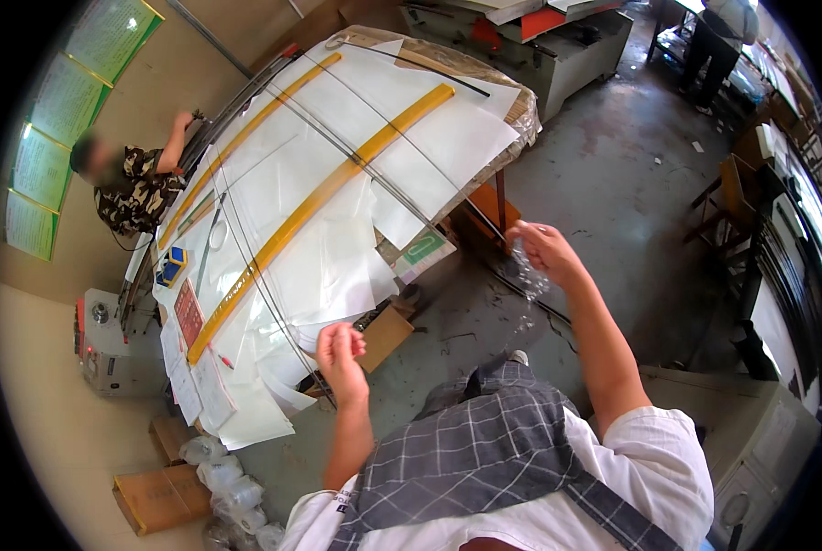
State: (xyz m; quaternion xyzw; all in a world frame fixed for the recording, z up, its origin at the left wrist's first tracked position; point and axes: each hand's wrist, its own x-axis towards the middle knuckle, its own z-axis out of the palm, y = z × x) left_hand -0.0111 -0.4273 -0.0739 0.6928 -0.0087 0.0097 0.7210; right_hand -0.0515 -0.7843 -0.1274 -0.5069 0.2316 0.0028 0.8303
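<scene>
Tabletop (525, 118): spread with overlapping white sheets (324, 266), two long yellow bars (367, 150) and thin dark rods (400, 195) lying across them
Beside the near edge: an open cardboard box (389, 338)
Floor (603, 225): grey, scattered with scraps
Left wall: green-bordered posters (60, 99); a co-worker (140, 195) in a camouflage shirt stands at the table's far side
Left hand (339, 356): fingers curled closed near the tabletop's close edge; whether anything thin sits between them, I cannot tell
Right hand (541, 250): raised, fingers pinched on clear plastic film (531, 281)
Plastic film: crumpled, hanging below the right hand, over the floor
</scene>
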